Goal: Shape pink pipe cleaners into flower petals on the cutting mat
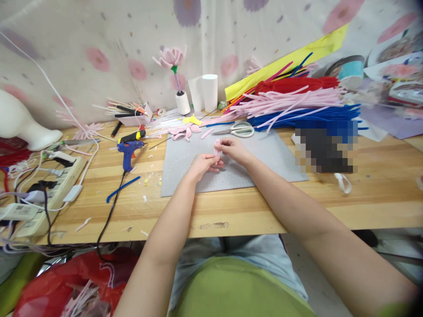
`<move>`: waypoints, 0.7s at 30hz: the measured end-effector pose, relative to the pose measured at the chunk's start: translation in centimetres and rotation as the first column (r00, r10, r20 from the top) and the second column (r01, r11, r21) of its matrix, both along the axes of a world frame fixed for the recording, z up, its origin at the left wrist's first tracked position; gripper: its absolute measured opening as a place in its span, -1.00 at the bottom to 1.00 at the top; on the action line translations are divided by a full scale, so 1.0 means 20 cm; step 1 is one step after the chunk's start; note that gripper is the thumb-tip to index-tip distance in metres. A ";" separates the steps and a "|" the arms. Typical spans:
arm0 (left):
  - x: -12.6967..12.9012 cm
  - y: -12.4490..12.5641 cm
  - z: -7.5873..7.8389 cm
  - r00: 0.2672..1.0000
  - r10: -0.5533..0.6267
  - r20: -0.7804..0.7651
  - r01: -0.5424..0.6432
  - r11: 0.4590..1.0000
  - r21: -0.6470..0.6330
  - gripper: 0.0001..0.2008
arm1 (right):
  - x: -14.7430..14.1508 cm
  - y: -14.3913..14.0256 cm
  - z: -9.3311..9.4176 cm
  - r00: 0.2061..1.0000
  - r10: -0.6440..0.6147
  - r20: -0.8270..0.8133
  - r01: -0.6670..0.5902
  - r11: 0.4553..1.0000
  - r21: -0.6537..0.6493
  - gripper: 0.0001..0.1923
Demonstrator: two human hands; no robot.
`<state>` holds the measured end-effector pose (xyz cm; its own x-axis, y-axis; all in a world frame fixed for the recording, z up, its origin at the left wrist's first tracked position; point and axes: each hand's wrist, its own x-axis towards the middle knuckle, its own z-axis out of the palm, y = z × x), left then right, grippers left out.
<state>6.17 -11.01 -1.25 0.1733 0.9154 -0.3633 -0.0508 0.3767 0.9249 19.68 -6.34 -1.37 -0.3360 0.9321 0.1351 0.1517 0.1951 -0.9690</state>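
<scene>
Between my two hands, above the grey cutting mat, is a small pink pipe-cleaner piece, upright and bent into a narrow petal-like shape. My left hand pinches its lower end. The fingertips of my right hand are closed on its upper part. Just behind my hands lie scissors with pale green handles. Pink pipe-cleaner petals are gathered at the mat's back left edge. A finished-looking pink pipe-cleaner flower stands in a white holder farther back.
Left of the mat lie a blue glue gun with its black cord and a blue pipe cleaner. A power strip with tangled cables sits far left. Pink pipe cleaners, red and blue bundles are heaped at the back right.
</scene>
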 end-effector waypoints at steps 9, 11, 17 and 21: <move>0.04 0.00 -0.02 0.987 0.153 -0.039 -0.150 0.986 0.066 -0.89 | 0.01 0.00 0.01 0.983 0.123 -0.137 -0.141 0.981 -0.130 -0.71; 0.04 0.00 -0.02 0.987 0.158 -0.039 -0.155 0.986 0.060 -0.89 | 0.00 0.01 0.01 0.989 0.051 -0.138 -0.071 0.988 -0.139 -0.71; 0.00 0.01 0.00 0.994 0.062 0.089 -0.061 0.998 -0.012 -0.92 | -0.02 -0.01 0.01 0.987 0.018 -0.159 -0.046 0.984 -0.174 -0.73; -0.02 0.00 0.01 0.995 -0.004 0.103 0.010 0.998 -0.056 -0.91 | -0.03 -0.02 0.01 0.981 0.086 -0.175 -0.119 0.975 -0.189 -0.69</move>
<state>5.84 -10.97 -0.95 0.2187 0.8925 -0.3945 -0.1418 0.4291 0.8921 19.07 -6.77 -1.10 -0.4194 0.9077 0.0129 -0.0240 0.0031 -0.9997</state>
